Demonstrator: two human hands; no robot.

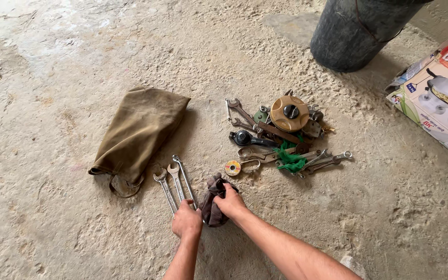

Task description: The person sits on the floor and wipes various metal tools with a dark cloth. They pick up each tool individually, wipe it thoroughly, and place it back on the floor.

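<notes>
Rough concrete floor (pixel 53 52), olive canvas bag (pixel 138 132) beyond the left hand (pixel 186 220). Left hand closed on the handle ends of three spanners (pixel 176 181); right hand (pixel 230 203) clamped on a dark rag (pixel 212 210) just beside. Seemingly mid-wipe: next, rag run along a spanner, tool pile (pixel 281 137) up beyond the right hand.

A rough concrete floor (pixel 79 243) carried it all: an olive cloth bag (pixel 138 132) lay flat, three spanners (pixel 176 182) side by side just beside it. A heap of mixed tools (pixel 281 137) sat right of them, a dark drum (pixel 359 31) and a printed carton (pixel 439 98) beyond.
</notes>
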